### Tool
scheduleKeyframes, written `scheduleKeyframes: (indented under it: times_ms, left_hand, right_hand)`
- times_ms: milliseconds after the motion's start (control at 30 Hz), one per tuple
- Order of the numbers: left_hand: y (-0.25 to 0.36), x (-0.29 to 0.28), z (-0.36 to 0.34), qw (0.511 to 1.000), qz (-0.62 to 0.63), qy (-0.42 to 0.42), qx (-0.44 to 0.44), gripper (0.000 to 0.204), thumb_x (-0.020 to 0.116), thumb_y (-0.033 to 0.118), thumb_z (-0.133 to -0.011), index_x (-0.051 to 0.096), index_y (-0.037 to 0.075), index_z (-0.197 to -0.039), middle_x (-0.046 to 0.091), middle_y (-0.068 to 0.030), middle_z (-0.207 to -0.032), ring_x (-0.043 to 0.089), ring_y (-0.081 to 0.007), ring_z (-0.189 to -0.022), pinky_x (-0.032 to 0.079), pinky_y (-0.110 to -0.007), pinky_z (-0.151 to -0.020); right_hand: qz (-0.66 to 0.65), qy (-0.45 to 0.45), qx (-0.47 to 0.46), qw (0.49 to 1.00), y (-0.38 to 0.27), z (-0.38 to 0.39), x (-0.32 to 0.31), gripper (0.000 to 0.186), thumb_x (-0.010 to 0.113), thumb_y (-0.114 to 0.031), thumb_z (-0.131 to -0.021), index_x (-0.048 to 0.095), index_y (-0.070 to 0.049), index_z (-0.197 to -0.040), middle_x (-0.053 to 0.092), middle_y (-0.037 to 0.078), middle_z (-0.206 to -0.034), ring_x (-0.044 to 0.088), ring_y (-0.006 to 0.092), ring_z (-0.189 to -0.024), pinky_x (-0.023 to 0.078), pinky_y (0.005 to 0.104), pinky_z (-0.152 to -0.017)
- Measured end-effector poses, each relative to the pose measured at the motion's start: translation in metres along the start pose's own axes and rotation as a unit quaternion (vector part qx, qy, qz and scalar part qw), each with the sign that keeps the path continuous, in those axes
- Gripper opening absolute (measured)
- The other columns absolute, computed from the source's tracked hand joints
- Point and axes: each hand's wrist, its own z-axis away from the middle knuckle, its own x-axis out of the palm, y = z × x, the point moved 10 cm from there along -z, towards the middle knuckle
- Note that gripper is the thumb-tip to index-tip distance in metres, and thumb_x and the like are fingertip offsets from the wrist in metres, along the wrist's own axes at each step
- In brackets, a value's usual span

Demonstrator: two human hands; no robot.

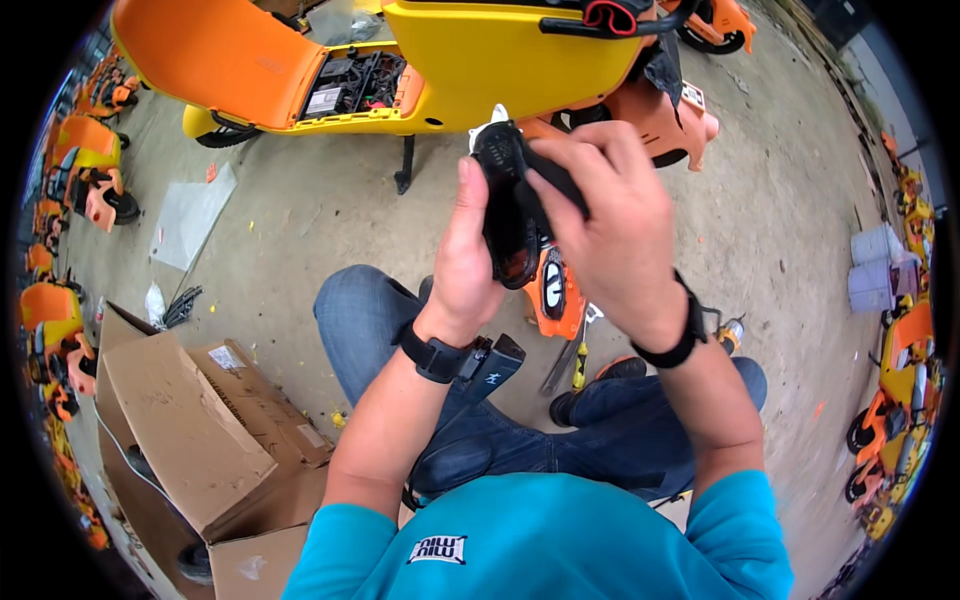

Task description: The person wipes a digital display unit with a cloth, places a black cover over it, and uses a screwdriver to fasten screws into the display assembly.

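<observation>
In front of my chest, my left hand [460,265] is closed along the left side of a glossy black oval part [512,240], perhaps a lamp or display housing; I cannot tell which. A pale, pointed piece [492,122] shows at its top end. My right hand [622,225] pinches a matt black piece [560,180] at the part's upper right side. Whether that piece is joined to the oval part is hidden by my fingers. Just below, an orange panel [556,300] with a black and white oval mark lies on the floor.
A yellow scooter [465,70] with an orange seat [225,55] and exposed wiring stands ahead. Open cardboard boxes [185,420] are at my left. A yellow-handled screwdriver [580,368] lies between my legs. White containers [875,268] and more scooters line the right.
</observation>
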Motion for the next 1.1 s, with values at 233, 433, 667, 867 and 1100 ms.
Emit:
scheduleKeyframes:
  times_ms: [233, 433, 667, 867, 1100]
  left_hand:
    - [-0.020, -0.018, 0.001, 0.998, -0.039, 0.029, -0.047, 0.057, 0.031, 0.054, -0.104, 0.053, 0.008, -0.130, 0.061, -0.0076, -0.123, 0.059, -0.0173, -0.113, 0.048, -0.034, -0.097]
    - [-0.019, -0.019, 0.001, 0.999, -0.024, 0.013, -0.040, 0.062, 0.028, 0.056, -0.104, 0.052, 0.007, -0.134, 0.062, -0.0052, -0.116, 0.060, -0.0144, -0.105, 0.048, -0.032, -0.094]
    - [-0.025, -0.016, 0.003, 0.997, -0.033, 0.041, -0.057, 0.063, 0.029, 0.055, -0.104, 0.046, 0.007, -0.140, 0.060, -0.0119, -0.126, 0.060, -0.0262, -0.115, 0.048, -0.040, -0.100]
    - [-0.030, -0.012, 0.009, 0.994, 0.046, 0.032, -0.095, 0.055, 0.029, 0.048, -0.106, 0.050, 0.006, -0.135, 0.060, -0.0078, -0.124, 0.058, -0.0185, -0.115, 0.047, -0.034, -0.099]
    - [-0.025, -0.008, 0.006, 0.997, 0.016, 0.022, -0.075, 0.056, 0.029, 0.049, -0.106, 0.051, 0.005, -0.133, 0.062, -0.0071, -0.117, 0.061, -0.0181, -0.108, 0.048, -0.032, -0.096]
  right_hand:
    - [-0.088, -0.007, 0.062, 0.994, 0.004, 0.028, 0.018, 0.038, 0.063, 0.006, -0.075, 0.061, 0.004, -0.113, 0.059, 0.021, -0.103, 0.058, 0.0382, -0.095, 0.049, 0.0434, -0.084]
    - [-0.135, -0.053, 0.094, 0.985, 0.007, 0.044, 0.030, 0.036, 0.062, 0.009, -0.069, 0.064, -0.002, -0.103, 0.064, 0.014, -0.095, 0.062, 0.0374, -0.096, 0.051, 0.0427, -0.082]
    - [-0.097, -0.018, 0.052, 0.994, 0.006, 0.045, 0.017, 0.037, 0.066, 0.006, -0.066, 0.066, -0.002, -0.102, 0.062, 0.012, -0.100, 0.059, 0.0338, -0.093, 0.051, 0.0397, -0.079]
    - [-0.021, -0.041, 0.031, 0.998, 0.002, 0.028, 0.015, 0.029, 0.061, 0.002, -0.075, 0.066, -0.001, -0.103, 0.058, 0.011, -0.101, 0.056, 0.0331, -0.095, 0.049, 0.0382, -0.083]
    - [0.028, -0.068, -0.002, 0.997, -0.008, 0.045, 0.016, 0.037, 0.062, -0.001, -0.074, 0.066, -0.002, -0.111, 0.058, 0.009, -0.107, 0.053, 0.0309, -0.096, 0.049, 0.0398, -0.084]
